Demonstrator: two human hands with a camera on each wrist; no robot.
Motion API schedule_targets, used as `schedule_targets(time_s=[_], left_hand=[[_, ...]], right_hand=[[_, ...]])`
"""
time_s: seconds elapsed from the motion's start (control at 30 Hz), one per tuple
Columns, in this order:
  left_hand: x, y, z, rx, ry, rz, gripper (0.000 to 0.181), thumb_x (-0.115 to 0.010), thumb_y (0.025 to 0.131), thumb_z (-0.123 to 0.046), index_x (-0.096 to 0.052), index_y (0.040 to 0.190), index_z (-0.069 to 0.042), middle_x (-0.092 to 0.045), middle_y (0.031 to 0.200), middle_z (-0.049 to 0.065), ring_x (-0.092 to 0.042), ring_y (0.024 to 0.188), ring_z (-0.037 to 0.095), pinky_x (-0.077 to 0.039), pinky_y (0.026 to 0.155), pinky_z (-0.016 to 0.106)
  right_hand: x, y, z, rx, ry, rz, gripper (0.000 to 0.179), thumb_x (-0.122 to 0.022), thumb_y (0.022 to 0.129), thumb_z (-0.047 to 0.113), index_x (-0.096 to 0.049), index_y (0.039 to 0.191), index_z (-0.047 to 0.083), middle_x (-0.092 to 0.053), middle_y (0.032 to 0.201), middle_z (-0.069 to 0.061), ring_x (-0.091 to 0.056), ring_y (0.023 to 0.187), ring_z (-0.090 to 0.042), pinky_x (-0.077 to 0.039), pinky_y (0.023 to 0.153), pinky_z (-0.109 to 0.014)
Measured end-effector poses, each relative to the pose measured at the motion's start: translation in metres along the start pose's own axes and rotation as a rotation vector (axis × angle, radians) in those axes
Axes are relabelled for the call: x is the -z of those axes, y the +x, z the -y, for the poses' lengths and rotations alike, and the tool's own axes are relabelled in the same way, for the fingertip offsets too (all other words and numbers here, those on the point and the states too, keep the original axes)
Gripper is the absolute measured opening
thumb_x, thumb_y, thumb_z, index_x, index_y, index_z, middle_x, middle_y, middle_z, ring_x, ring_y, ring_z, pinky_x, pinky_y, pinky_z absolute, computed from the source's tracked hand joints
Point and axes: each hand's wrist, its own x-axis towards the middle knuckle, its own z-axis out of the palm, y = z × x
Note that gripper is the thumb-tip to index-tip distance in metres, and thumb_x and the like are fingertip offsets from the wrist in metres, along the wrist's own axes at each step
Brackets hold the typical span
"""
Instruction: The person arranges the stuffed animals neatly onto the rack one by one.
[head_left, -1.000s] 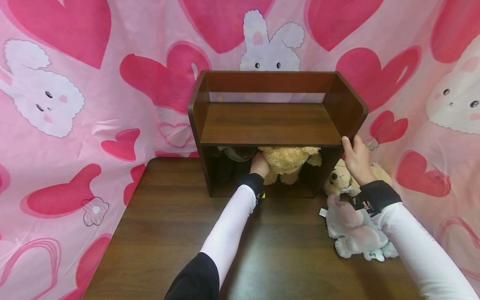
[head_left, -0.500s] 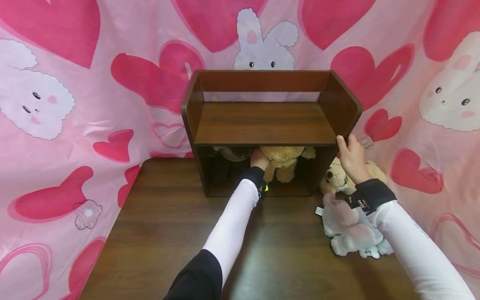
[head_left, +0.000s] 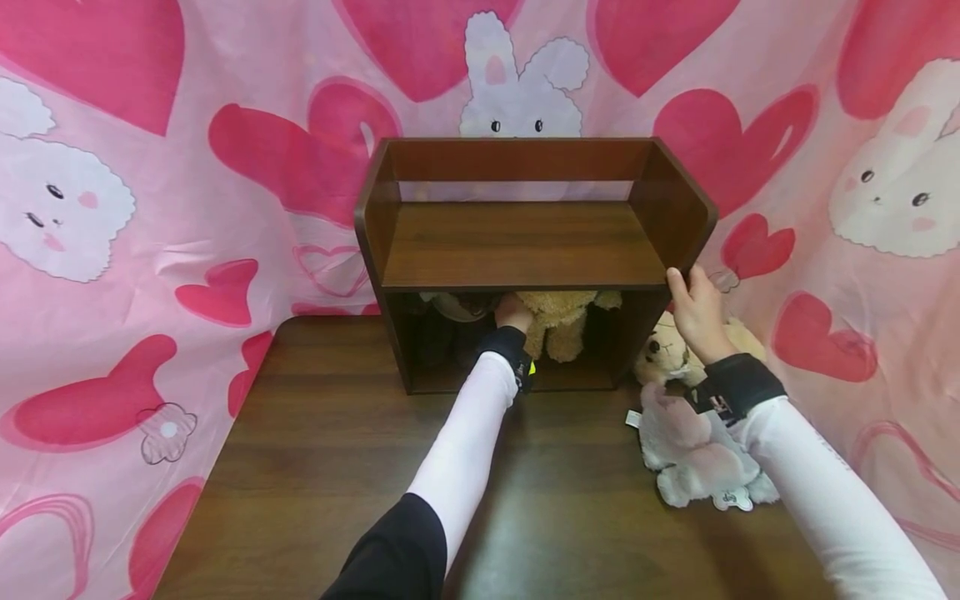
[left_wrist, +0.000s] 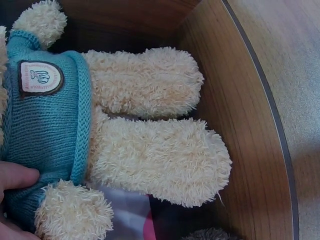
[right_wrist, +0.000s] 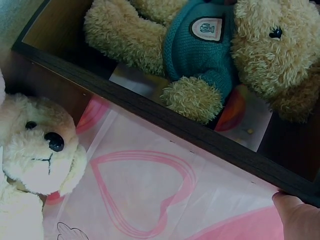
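Fingers of the left hand (head_left: pixel 513 312) pinch the teal sweater (left_wrist: pixel 45 120) of a curly bear (left_wrist: pixel 160 160) inside the brown shelf (head_left: pixel 510 246), likely keeping it upright. Just left of them sits a dim plush (head_left: pixel 459 310). The right hand (head_left: pixel 699 317) grips the shelf's side edge, apparently bracing it; below those fingers lie a cream plush dog (head_left: pixel 658 354) and, farther, a grey plush (head_left: pixel 697 467).
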Motion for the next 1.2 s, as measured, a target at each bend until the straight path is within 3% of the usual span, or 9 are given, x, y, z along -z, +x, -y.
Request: schedule_targets(time_s=[0.17,0.3,0.53,0.63,0.8,0.9,0.97,1.07,1.2], left_hand=[[0.018,-0.012,-0.002,-0.007,-0.059,0.027,0.038,-0.063,0.077,-0.027,-0.057,0.112,-0.014,-0.059,0.106,0.003,-0.058,0.092,0.022,-0.049,0.076,0.037],[0.044,-0.034,-0.01,-0.031,-0.042,0.004,0.036,-0.061,0.081,-0.026,-0.057,0.116,-0.016,-0.06,0.106,0.002,-0.059,0.092,0.022,-0.05,0.075,0.038],[0.169,-0.146,-0.053,-0.126,0.034,0.002,0.027,-0.05,0.092,-0.018,-0.058,0.116,-0.008,-0.062,0.102,0.007,-0.061,0.085,0.022,-0.051,0.068,0.034],[0.168,-0.146,-0.048,-0.203,0.101,0.022,0.03,-0.049,0.093,-0.019,-0.055,0.12,-0.007,-0.061,0.102,0.009,-0.061,0.087,0.022,-0.051,0.068,0.033],[0.109,-0.098,-0.016,-0.318,0.195,-0.029,0.033,-0.053,0.09,-0.028,-0.054,0.12,-0.013,-0.061,0.093,0.003,-0.059,0.082,0.022,-0.05,0.066,0.037],[0.102,-0.092,-0.008,-0.356,0.218,-0.036,0.043,-0.054,0.088,-0.034,-0.048,0.126,-0.014,-0.059,0.091,0.001,-0.058,0.075,0.019,-0.049,0.058,0.035],[0.128,-0.111,-0.016,-0.376,0.23,-0.022,0.051,-0.058,0.085,-0.033,-0.045,0.129,-0.009,-0.058,0.092,0.003,-0.058,0.072,0.019,-0.047,0.054,0.034],[0.208,-0.168,-0.05,-0.318,0.253,0.12,0.058,-0.061,0.084,-0.027,-0.041,0.132,-0.002,-0.059,0.102,0.008,-0.061,0.08,0.022,-0.051,0.059,0.035],[0.305,-0.244,-0.089,-0.289,0.298,0.169,0.037,-0.058,0.086,-0.017,-0.055,0.119,-0.002,-0.062,0.102,0.009,-0.061,0.087,0.022,-0.052,0.067,0.033]], right_hand=[[-0.002,0.0,0.001,-0.002,-0.006,-0.016,0.043,-0.033,0.098,0.03,-0.045,0.114,-0.009,-0.051,0.097,-0.025,-0.046,0.088,-0.034,-0.035,0.075,-0.044],[-0.002,0.0,0.002,0.001,-0.019,-0.026,0.042,-0.033,0.098,0.03,-0.046,0.111,-0.008,-0.05,0.09,-0.022,-0.045,0.083,-0.033,-0.033,0.071,-0.04],[-0.002,-0.001,0.001,0.017,-0.014,-0.034,0.042,-0.034,0.098,0.029,-0.045,0.11,-0.01,-0.049,0.087,-0.024,-0.046,0.084,-0.037,-0.035,0.074,-0.048],[-0.002,-0.001,0.002,0.013,-0.01,-0.036,0.042,-0.034,0.098,0.029,-0.045,0.11,-0.01,-0.049,0.088,-0.024,-0.045,0.085,-0.037,-0.034,0.075,-0.049],[-0.002,-0.002,0.002,0.006,-0.015,-0.034,0.042,-0.033,0.098,0.03,-0.045,0.11,-0.009,-0.047,0.085,-0.023,-0.045,0.084,-0.037,-0.034,0.073,-0.046],[-0.002,-0.002,0.002,0.009,-0.007,-0.031,0.043,-0.033,0.098,0.03,-0.044,0.112,-0.009,-0.048,0.087,-0.024,-0.046,0.086,-0.038,-0.034,0.074,-0.048],[-0.002,-0.002,0.002,0.012,0.0,-0.031,0.044,-0.033,0.098,0.029,-0.044,0.113,-0.01,-0.049,0.09,-0.026,-0.046,0.088,-0.039,-0.034,0.076,-0.05],[-0.001,-0.003,0.002,0.008,0.01,-0.031,0.045,-0.033,0.098,0.03,-0.044,0.115,-0.01,-0.05,0.098,-0.031,-0.047,0.095,-0.042,-0.034,0.08,-0.052],[-0.002,-0.003,0.003,0.001,0.014,-0.028,0.046,-0.033,0.097,0.03,-0.044,0.115,-0.011,-0.051,0.106,-0.034,-0.047,0.103,-0.045,-0.034,0.083,-0.054]])
